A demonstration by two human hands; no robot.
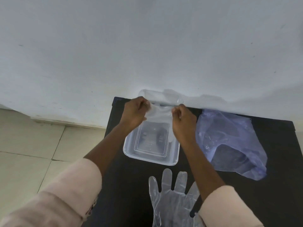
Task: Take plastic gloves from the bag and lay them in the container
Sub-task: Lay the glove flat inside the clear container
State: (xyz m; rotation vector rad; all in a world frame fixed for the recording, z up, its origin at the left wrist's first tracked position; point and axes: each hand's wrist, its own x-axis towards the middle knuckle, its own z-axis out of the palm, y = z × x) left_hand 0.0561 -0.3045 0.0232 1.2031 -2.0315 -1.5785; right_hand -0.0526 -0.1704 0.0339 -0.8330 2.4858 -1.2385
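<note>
Head view. Left hand point(136, 112) and right hand point(183, 122) apart, each pinched on opposite edges of a clear plastic glove point(159, 114), stretched above the far end of the clear container point(129, 151). Second glove point(170, 197) flat on black table point(270, 194), just nearer than container. Bluish bag point(229, 141) crumpled right of container.

On the table point(270, 185), the container point(151, 154) sits near the wall point(147, 46), its lid point(161, 97) behind it. The bag point(229, 141) lies right of it. A glove point(170, 199) lies in front.
</note>
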